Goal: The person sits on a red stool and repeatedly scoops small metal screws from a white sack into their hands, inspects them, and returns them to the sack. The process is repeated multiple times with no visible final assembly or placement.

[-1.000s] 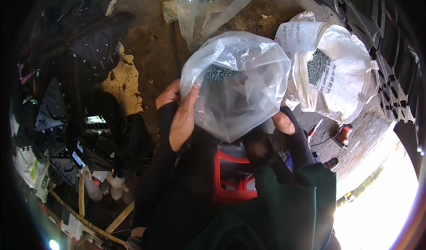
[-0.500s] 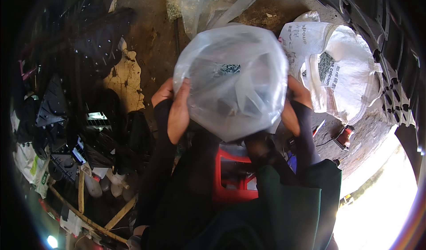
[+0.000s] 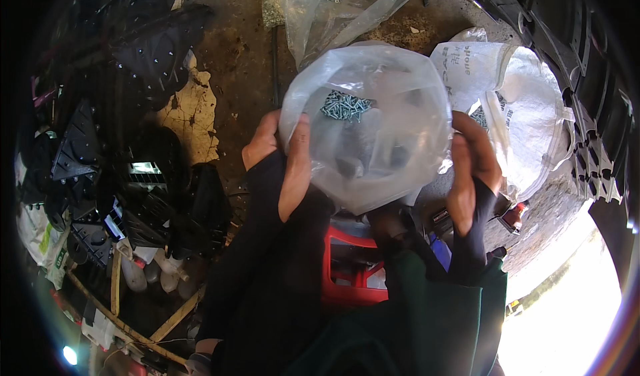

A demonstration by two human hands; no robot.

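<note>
Between my two hands a clear plastic bag (image 3: 407, 166) hangs with its wide round mouth facing up. My left hand (image 3: 285, 159) grips the left side of the rim, thumb on top. My right hand (image 3: 472, 169) is closed on the rim at the right, its fingers curled. Deep inside the bag lies a small heap of silvery screws (image 3: 345, 105). Beyond my right hand stands a white woven sack (image 3: 533, 116), its top folded back, with more small metal pieces showing in its opening.
Another clear bag (image 3: 333, 16) with small metal parts lies on the floor ahead. Black plastic parts (image 3: 77, 143) are piled at left. A red stool (image 3: 353, 296) stands below the bag. A power tool (image 3: 515, 217) rests at right, near stacked black parts (image 3: 587, 129).
Both hands and the bag have shifted slightly right. The bag's mouth has tipped so that more of the screws inside show.
</note>
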